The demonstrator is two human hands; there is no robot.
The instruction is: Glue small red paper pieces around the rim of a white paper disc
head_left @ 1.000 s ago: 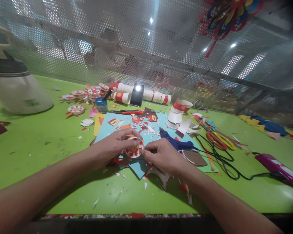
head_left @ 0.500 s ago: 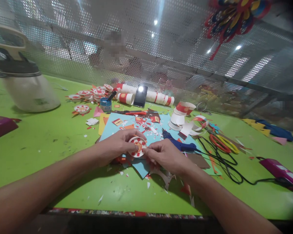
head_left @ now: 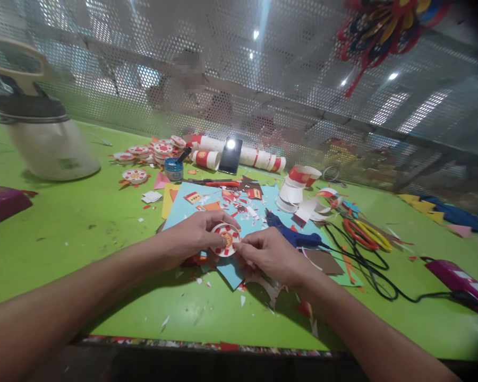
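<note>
Between my hands is a round white paper disc (head_left: 225, 240) with red squares around its rim and a yellow-and-red emblem in the middle. My left hand (head_left: 201, 236) grips its left side, thumb on the face and fingers around the far edge. My right hand (head_left: 265, 252) pinches at the disc's right edge; whatever sits between those fingertips is too small to make out. Under them lie light blue paper sheets (head_left: 187, 196) strewn with red and white scraps. A blue hot glue gun (head_left: 292, 233) rests just beyond my right hand.
Similar finished discs (head_left: 162, 150) are piled at the back left, near a blue jar (head_left: 173, 168). A phone (head_left: 230, 155) leans on a row of paper cups (head_left: 255, 158). Cut cups (head_left: 291, 188), scissors (head_left: 360, 234) and a black cable (head_left: 376, 281) occupy the right. A large lantern-like container (head_left: 50, 143) stands left.
Both hands hold almost the same pose around the disc. The whole view has shifted very slightly; nothing on the table has visibly moved.
</note>
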